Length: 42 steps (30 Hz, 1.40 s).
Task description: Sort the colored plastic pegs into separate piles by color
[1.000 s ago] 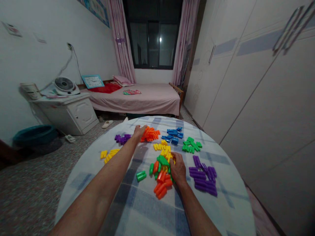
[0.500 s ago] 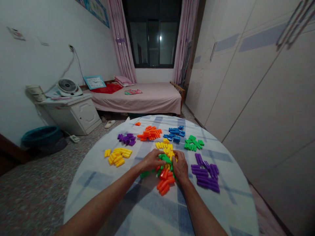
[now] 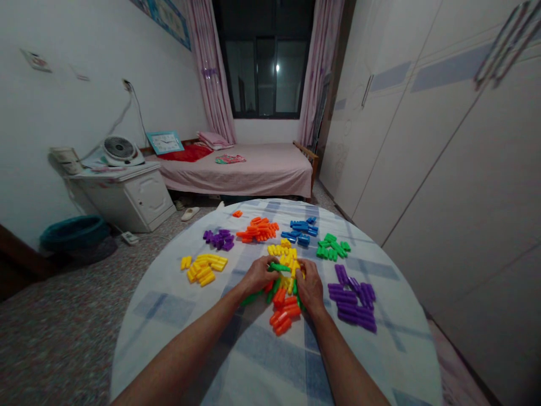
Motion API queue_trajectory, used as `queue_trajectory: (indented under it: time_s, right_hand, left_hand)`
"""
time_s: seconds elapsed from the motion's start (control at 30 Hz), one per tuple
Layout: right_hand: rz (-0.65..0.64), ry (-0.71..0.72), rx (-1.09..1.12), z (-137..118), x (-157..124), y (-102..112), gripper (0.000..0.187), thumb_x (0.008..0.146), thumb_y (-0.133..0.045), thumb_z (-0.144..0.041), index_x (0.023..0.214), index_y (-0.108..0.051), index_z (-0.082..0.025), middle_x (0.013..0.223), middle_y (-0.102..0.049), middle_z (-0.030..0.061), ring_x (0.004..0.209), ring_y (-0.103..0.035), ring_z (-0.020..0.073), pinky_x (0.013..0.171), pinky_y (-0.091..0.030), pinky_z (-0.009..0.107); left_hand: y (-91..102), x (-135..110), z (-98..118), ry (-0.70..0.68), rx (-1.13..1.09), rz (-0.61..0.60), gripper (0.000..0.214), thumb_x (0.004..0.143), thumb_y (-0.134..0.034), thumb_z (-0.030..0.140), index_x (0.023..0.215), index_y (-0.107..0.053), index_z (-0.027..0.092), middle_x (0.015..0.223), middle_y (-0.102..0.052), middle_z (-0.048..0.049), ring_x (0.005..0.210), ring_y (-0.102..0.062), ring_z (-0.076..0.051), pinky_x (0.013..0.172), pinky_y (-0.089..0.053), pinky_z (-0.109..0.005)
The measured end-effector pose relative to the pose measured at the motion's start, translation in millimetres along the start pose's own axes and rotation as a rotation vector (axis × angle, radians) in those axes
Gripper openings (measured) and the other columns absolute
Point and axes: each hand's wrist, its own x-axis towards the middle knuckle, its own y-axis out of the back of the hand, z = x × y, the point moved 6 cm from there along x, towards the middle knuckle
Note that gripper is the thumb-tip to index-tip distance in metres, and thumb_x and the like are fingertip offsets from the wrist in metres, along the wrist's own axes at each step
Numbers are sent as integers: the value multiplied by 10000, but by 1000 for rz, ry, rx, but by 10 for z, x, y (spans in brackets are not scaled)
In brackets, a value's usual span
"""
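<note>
My left hand point(image 3: 258, 274) pinches a green plastic piece point(image 3: 279, 267) and holds it just above a mixed heap of orange, green and yellow pieces point(image 3: 282, 307) on a round table with a checked cloth point(image 3: 253, 355). My right hand point(image 3: 310, 287) rests on the right side of that heap, fingers curled down onto the pieces. Sorted heaps lie around: yellow point(image 3: 203, 267) at the left, purple point(image 3: 218, 239), orange point(image 3: 256, 229), blue point(image 3: 301, 230) and green point(image 3: 333, 247) at the back, and a large purple heap point(image 3: 351, 301) at the right.
A single orange piece point(image 3: 237, 213) lies near the table's far edge. Beyond the table are a pink bed point(image 3: 253, 166), a white cabinet with a fan point(image 3: 122, 189) at the left, a teal basin point(image 3: 74, 232) on the floor, and white wardrobes point(image 3: 443, 152) along the right.
My left hand came back from the far orange heap to the mixed heap in front and pinched a green piece, now lifted slightly. My right hand stayed on the heap.
</note>
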Motion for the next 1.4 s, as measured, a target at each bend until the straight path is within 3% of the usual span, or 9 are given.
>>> queue_trajectory:
  time_s: [0.1, 0.2, 0.43, 0.7, 0.83, 0.93, 1.13, 1.27, 1.4]
  right_hand:
    - [-6, -11, -3, -2, -5, -4, 352, 786, -370, -226, 1061, -583, -170, 1065, -579, 91, 967, -570, 203, 897, -442, 351]
    - [-2, -9, -15, -6, -9, 1, 348, 789, -371, -233, 1055, -588, -177, 1057, -581, 85, 959, -573, 202, 888, -445, 349]
    - [-11, -3, -25, 11, -1, -3, 364, 781, -376, -236, 1071, -584, -166, 1079, -579, 92, 964, -574, 206, 896, -440, 349]
    - [-19, -5, -15, -15, -11, 12, 352, 798, -372, -240, 1074, -580, -172, 1080, -568, 85, 963, -568, 204, 882, -441, 344]
    - [-7, -4, -6, -11, -12, 11, 349, 788, -382, -232, 1064, -587, -175, 1064, -575, 80, 948, -573, 198, 880, -444, 338]
    - [2, 1, -11, -9, -7, 13, 350, 788, -382, -227, 1061, -593, -172, 1061, -581, 81, 945, -575, 195, 884, -442, 334]
    - [-11, -9, -12, 1, -10, 0, 353, 787, -381, -219, 1066, -590, -167, 1064, -580, 84, 959, -573, 193, 894, -440, 334]
    - [-5, -9, -10, -5, -10, 3, 348, 782, -386, -214, 1060, -591, -177, 1067, -582, 80, 954, -573, 192, 885, -444, 338]
    - [-2, -4, -1, -12, -11, 11, 336, 782, -388, -213, 1045, -594, -182, 1049, -586, 75, 951, -574, 191, 889, -442, 337]
  left_hand:
    - [192, -82, 3, -2, 17, 67, 320, 646, -532, 141, 951, -627, 152, 807, -630, -18, 715, -561, -145, 658, -440, -244]
    - [268, -209, 84, -24, 103, 22, 328, 666, -525, 166, 981, -614, 161, 904, -627, -41, 781, -569, -159, 718, -450, -265]
    - [49, -428, 277, -146, 352, -192, 304, 664, -572, 218, 967, -594, 197, 888, -613, -36, 797, -570, -185, 693, -422, -262]
    - [-31, -422, 298, -80, 497, -204, 310, 683, -582, 207, 993, -585, 210, 909, -609, -49, 867, -577, -222, 721, -409, -286]
    - [-17, -398, 314, -123, 289, -155, 551, 621, -603, 133, 1161, -555, 232, 1008, -580, -39, 895, -579, -197, 762, -430, -275]
    - [130, -344, 303, -94, -12, -8, 464, 624, -600, 123, 1082, -612, 195, 1003, -591, -43, 909, -582, -181, 804, -440, -276]
    - [347, -295, -169, 417, -823, 245, 333, 681, -654, 263, 994, -626, 150, 751, -643, -7, 648, -593, -113, 586, -452, -224]
    - [443, -153, -339, 545, -923, 307, 211, 632, -703, 208, 808, -616, 129, 632, -618, 5, 522, -558, -94, 477, -414, -194]
    - [675, 251, -262, 490, -914, 366, 177, 641, -708, 191, 711, -551, 147, 638, -604, 13, 557, -570, -89, 542, -463, -202]
